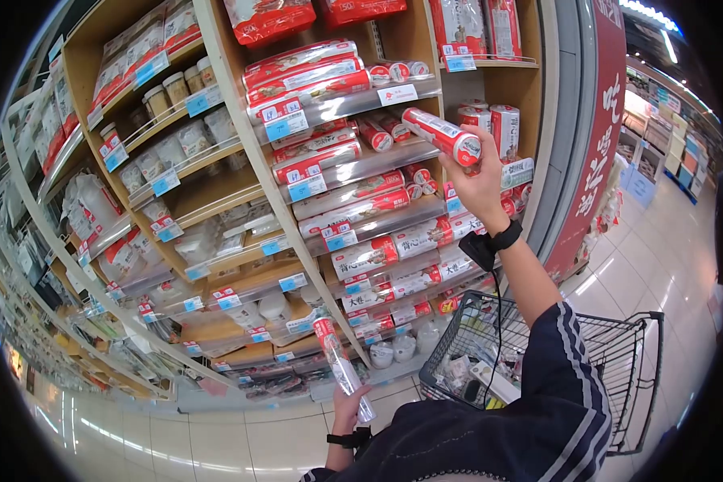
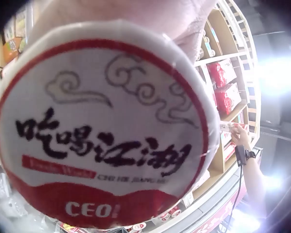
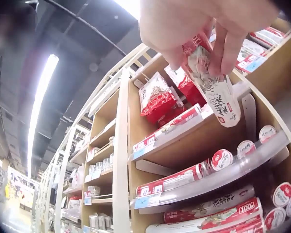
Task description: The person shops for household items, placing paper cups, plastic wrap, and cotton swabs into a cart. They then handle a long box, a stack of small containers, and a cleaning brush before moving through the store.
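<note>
A shopper's right hand pinches one roll near its end beside shelves; the left hand grips another roll low, risking a topple should fingers slacken.

Room shows above the rolls, but a transparent shelf lip fronts them.

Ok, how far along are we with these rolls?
Already done: some goods lie in the cart, though I can't tell whether any are rolls. In hand: the left hand holds one roll, low down; the right hand holds a second roll up by the shelves. Left, probably: choosing, then putting any wanted roll into the cart.
</note>
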{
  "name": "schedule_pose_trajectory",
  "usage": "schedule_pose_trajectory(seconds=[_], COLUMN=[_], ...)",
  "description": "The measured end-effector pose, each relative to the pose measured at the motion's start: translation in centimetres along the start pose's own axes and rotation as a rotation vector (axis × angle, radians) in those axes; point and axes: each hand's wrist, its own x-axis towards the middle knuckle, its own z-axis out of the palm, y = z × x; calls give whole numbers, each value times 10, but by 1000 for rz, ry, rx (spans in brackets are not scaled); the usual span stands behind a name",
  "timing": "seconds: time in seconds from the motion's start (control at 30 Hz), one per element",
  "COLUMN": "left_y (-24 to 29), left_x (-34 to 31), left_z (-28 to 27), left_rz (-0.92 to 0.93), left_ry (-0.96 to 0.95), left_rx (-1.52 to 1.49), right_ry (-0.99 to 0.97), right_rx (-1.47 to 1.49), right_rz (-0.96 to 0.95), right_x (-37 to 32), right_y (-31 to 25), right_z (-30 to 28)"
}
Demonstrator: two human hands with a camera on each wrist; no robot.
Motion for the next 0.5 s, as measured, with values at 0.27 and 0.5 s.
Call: schedule_pose_trajectory(seconds=[0.27,0.5], left_y=[-8,-5], left_x=[4,2], left_z=[-8,-14], left_rz=[8,31], left_ry=[83,146], left_rx=[-13,-11], right_ry=[-103,-121], right_rx=[1,-34], right_rz=[34,78], right_x=[5,27], right_y=[49,115], right_z=[31,81])
